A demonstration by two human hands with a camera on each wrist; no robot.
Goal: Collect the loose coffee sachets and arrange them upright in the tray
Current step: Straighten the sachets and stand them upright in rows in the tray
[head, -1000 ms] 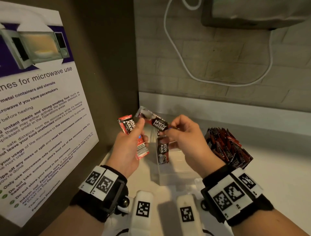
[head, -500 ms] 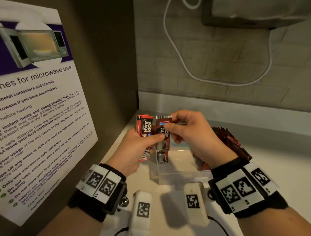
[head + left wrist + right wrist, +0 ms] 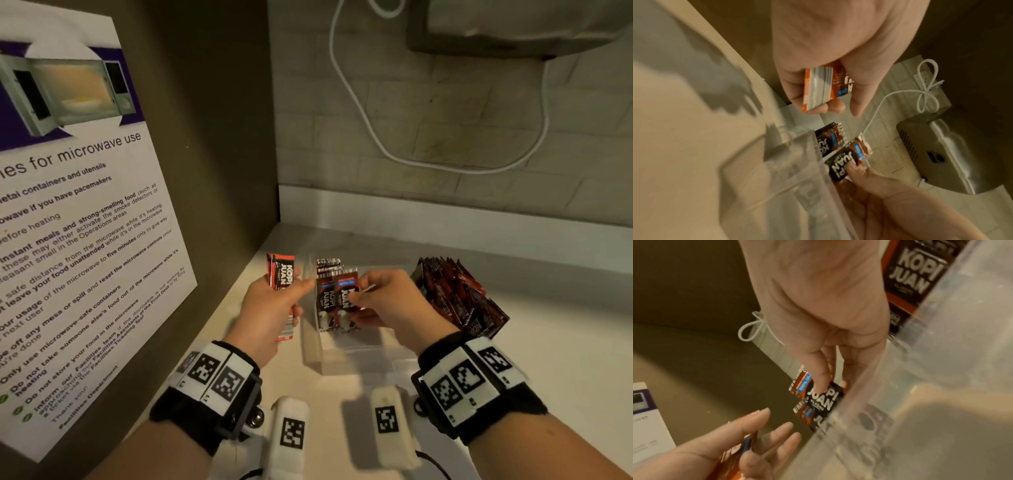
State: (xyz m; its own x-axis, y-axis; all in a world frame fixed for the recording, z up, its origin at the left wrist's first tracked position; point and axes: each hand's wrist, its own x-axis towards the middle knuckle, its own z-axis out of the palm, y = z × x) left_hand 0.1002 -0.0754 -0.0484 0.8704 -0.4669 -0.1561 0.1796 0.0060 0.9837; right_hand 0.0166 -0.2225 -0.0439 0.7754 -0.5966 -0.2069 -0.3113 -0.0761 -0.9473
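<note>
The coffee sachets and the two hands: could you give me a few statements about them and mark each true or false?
1. The left hand holds a small stack of sachets. True.
2. The right hand is empty. False: it pinches a sachet at the clear tray.
3. At least one sachet already stands upright in the tray. True: an upright sachet stands beside the pinched one.
4. The pile of sachets lies left of the tray. False: it lies to the right.
5. The white cable lies on the counter. False: it hangs on the wall.
</note>
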